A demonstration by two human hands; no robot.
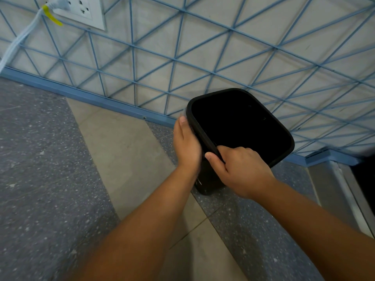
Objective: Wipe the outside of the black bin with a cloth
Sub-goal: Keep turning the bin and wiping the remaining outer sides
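A black bin (272,126) with a rounded rectangular rim stands on the floor close to the wall, its dark inside facing me. My right hand (237,169) grips the near rim, fingers hooked over the edge into the opening. My left hand (187,147) lies flat against the bin's left outer side, fingers stretched up toward the rim and slightly blurred. A faint pale edge shows near my left fingertips; I cannot tell if it is a cloth. No cloth is plainly visible.
The wall behind has pale tiles with blue diagonal lines (174,63) and a blue skirting strip (81,92). A white socket (81,11) with a plugged cable sits top left. A metal threshold (349,189) runs along the right. The floor is grey speckled and beige tiles.
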